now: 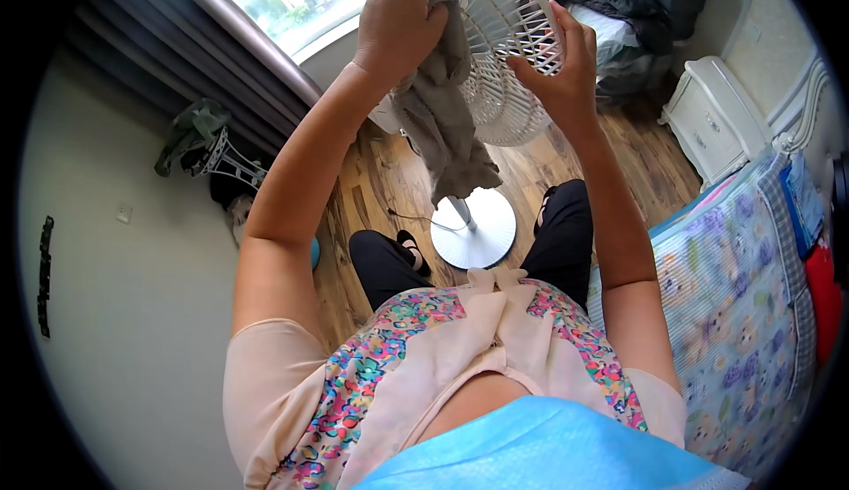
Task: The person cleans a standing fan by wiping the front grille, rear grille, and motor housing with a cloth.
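Note:
A white standing fan has its grille (508, 92) at the top centre and its round base (474, 229) on the floor between the knees. My left hand (402, 26) is closed on a grey-brown cloth (438, 118) at the left side of the grille. The cloth hangs down in front of the fan's pole and hides part of the grille. At the grille's right rim, my right hand (566, 70) grips the edge, thumb on the near side and fingers around the outside.
A bed with a floral cover (725, 313) stands at the right, a white nightstand (715, 118) behind it. Dark bags (654, 3) lie at the upper right. Left are a curtain (177, 39) and a white metal stand (232, 164). A cord lies near the fan's base.

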`<state>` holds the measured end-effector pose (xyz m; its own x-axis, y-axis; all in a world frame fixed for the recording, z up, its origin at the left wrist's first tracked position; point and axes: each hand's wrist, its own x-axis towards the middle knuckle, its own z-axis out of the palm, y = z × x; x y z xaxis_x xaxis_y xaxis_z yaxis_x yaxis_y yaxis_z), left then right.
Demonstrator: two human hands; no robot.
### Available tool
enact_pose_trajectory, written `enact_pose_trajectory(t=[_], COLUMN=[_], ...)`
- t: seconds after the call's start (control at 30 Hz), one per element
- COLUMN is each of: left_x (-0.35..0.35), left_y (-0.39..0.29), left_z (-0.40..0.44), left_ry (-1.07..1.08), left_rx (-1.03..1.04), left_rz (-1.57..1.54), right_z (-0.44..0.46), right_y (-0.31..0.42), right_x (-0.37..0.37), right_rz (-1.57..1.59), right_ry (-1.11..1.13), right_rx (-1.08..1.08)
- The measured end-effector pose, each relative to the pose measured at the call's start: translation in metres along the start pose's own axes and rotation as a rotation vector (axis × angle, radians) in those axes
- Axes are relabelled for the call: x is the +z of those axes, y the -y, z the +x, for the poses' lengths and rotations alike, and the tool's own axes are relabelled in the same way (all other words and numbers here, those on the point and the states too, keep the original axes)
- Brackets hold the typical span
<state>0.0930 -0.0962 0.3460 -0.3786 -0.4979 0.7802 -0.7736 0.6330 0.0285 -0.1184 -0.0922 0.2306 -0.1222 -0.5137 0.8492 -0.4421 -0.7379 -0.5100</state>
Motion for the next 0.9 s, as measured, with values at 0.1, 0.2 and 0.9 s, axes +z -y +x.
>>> enact_pose_trajectory(t=[0.1, 0.2, 0.9], left_x=[-0.007, -0.010, 0.001], left_y=[0.002, 0.001, -0.007], left_z=[0.007, 0.015, -0.006], left_ry=[0.043, 0.102, 0.093], left_rx=[0.011, -0.009, 0.078], left_rz=[-0.037, 0.093, 0.038], right_z=[-0.001, 0.002, -0.004], right_y=[-0.002, 0.001, 0.002], right_x=[0.001, 0.001, 0.000], right_rz=[-0.009, -0.014, -0.042], right_ry=[0.000, -0.001, 0.035], right_rx=[-0.002, -0.028, -0.003])
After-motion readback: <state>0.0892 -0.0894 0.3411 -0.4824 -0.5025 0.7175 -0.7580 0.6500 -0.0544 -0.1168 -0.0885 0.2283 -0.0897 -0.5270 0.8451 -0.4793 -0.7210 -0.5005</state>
